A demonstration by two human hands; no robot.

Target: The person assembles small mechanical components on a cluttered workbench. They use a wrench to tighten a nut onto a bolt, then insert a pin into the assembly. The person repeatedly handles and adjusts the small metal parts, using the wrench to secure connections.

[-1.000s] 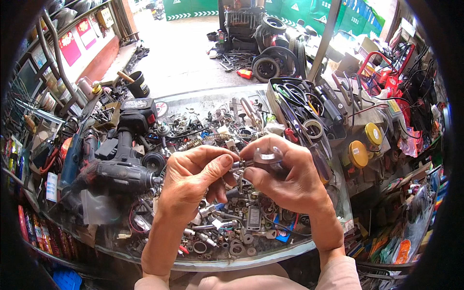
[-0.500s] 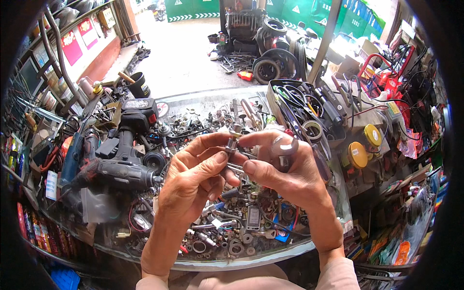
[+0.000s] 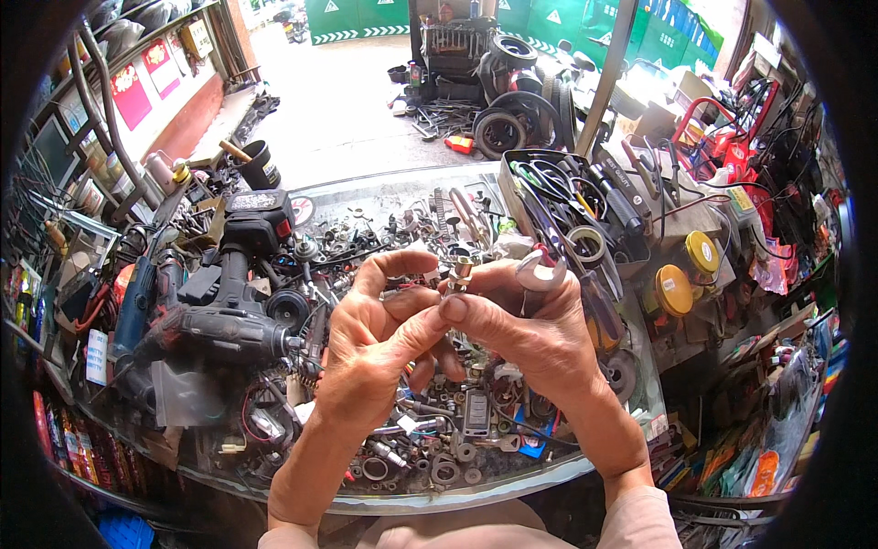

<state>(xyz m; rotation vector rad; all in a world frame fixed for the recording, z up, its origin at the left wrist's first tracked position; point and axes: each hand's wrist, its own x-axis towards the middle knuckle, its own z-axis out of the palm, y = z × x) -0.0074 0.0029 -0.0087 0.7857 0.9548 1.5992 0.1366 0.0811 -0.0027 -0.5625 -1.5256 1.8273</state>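
A small, shiny threaded metal fitting (image 3: pixel 461 271) with a hex section stands upright between my two hands above the cluttered bench. My left hand (image 3: pixel 375 343) has its thumb and a bent finger at the fitting's lower end, while its index finger is lifted away. From the other side, my right hand (image 3: pixel 535 329) pinches the fitting between thumb and index finger. An open-end wrench (image 3: pixel 541 274) is tucked in that hand too, its jaw sticking up over the knuckles; its handle is mostly hidden. The two thumb tips meet just below the fitting.
Nuts, washers and small parts cover the glass-topped bench (image 3: pixel 540 476). A cordless impact wrench (image 3: pixel 233 320) lies left, near a blue grinder (image 3: pixel 137 297). Right stand a tool bin (image 3: pixel 631 252) and yellow round lids (image 3: pixel 674 291). Tyres (image 3: pixel 500 133) sit beyond.
The fitting has moved slightly right and turned more upright. My left index finger has lifted off it, and my thumbs have come together. The view has shifted slightly.
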